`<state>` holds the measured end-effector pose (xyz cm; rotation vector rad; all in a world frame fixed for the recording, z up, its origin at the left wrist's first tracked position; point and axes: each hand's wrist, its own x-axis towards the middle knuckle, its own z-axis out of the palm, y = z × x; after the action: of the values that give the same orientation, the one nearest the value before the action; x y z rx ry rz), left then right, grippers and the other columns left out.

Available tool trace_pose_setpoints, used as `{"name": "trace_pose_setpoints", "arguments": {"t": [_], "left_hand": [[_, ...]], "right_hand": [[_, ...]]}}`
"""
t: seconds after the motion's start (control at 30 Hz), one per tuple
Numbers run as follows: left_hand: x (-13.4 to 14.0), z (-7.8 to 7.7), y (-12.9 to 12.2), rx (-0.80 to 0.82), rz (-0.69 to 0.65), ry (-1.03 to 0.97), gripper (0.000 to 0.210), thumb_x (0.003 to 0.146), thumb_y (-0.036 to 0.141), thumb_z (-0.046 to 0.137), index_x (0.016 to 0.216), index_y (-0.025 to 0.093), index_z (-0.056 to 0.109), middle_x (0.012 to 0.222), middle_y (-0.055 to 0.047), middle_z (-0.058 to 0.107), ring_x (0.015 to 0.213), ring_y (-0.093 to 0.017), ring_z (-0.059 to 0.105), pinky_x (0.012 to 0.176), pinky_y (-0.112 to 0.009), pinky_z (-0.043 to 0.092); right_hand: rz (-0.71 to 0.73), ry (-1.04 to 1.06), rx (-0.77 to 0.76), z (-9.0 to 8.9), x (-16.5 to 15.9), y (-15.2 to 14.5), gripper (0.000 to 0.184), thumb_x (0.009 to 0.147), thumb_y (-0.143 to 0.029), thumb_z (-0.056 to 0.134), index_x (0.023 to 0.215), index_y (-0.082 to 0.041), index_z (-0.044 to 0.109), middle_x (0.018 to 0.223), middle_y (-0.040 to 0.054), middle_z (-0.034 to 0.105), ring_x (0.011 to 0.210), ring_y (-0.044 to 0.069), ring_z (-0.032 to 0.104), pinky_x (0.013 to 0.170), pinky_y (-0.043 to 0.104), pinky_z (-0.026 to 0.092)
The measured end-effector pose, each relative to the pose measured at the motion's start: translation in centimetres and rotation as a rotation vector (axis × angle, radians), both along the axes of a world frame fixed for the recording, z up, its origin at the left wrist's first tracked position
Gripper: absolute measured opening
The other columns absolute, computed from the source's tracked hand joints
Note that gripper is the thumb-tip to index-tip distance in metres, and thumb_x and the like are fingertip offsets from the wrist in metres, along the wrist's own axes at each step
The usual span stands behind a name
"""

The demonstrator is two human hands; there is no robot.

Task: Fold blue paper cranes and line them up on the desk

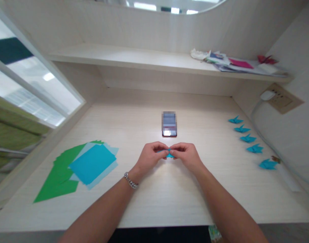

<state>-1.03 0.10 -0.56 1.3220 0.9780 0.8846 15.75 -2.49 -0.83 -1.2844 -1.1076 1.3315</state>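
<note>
Both my hands meet over the middle of the desk around a small folded piece of blue paper (170,155). My left hand (151,156), with a chain bracelet (131,181) at its wrist, pinches the paper's left side between thumb and fingers. The right side is pinched the same way by my right hand (187,153). Fingers cover most of the paper, so its folded shape cannot be made out. Just beyond the hands lies a phone (169,124) with its screen lit.
Blue sheets (93,163) overlap green sheets (58,175) at the left. Several folded blue paper cranes (248,138) stand in a row at the right, near a white cable (260,131) and wall socket (281,98). A shelf (144,59) with papers (235,64) spans the back.
</note>
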Motion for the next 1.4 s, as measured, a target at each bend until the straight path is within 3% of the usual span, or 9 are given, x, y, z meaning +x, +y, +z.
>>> {"name": "trace_pose_setpoints", "arguments": {"t": [0.23, 0.57, 1.2, 1.4], "left_hand": [[0.2, 0.4, -0.2, -0.011, 0.021, -0.03, 0.004, 0.067, 0.014, 0.067, 0.071, 0.015, 0.069, 0.062, -0.001, 0.066, 0.056, -0.013, 0.061, 0.057, -0.024, 0.053], [-0.1, -0.1, -0.5, 0.208, 0.035, 0.112, 0.008, 0.073, 0.021, 0.068, 0.078, 0.016, 0.072, 0.076, -0.005, 0.071, 0.07, -0.016, 0.064, 0.067, -0.026, 0.052], [-0.1, -0.6, -0.3, 0.177, 0.034, 0.051, 0.016, 0.074, 0.025, 0.071, 0.087, 0.015, 0.068, 0.086, -0.007, 0.071, 0.078, -0.018, 0.065, 0.073, -0.028, 0.053], [-0.1, -0.8, -0.3, 0.205, 0.06, 0.082, 0.013, 0.075, 0.025, 0.07, 0.085, 0.016, 0.068, 0.084, -0.006, 0.07, 0.078, -0.017, 0.065, 0.072, -0.028, 0.052]], "right_hand": [[-0.006, 0.029, 0.012, 0.5, -0.1, -0.1, 0.015, 0.059, -0.027, 0.078, 0.07, -0.017, 0.074, 0.059, 0.002, 0.068, 0.05, 0.013, 0.06, 0.05, 0.026, 0.052], [0.035, 0.056, -0.044, -0.1, 0.4, 0.0, 0.025, 0.065, -0.036, 0.076, 0.08, -0.016, 0.074, 0.069, 0.0037, 0.07, 0.061, 0.015, 0.064, 0.058, 0.028, 0.054], [0.032, -0.317, 0.211, 0.5, 0.3, -0.6, 0.013, 0.075, -0.023, 0.065, 0.083, -0.019, 0.074, 0.08, 0.0046, 0.074, 0.074, 0.019, 0.067, 0.07, 0.031, 0.052], [0.073, -0.379, 0.182, 0.5, 0.2, -0.5, 0.014, 0.077, -0.026, 0.064, 0.084, -0.018, 0.072, 0.077, 0.0044, 0.072, 0.068, 0.016, 0.063, 0.064, 0.028, 0.049]]}}
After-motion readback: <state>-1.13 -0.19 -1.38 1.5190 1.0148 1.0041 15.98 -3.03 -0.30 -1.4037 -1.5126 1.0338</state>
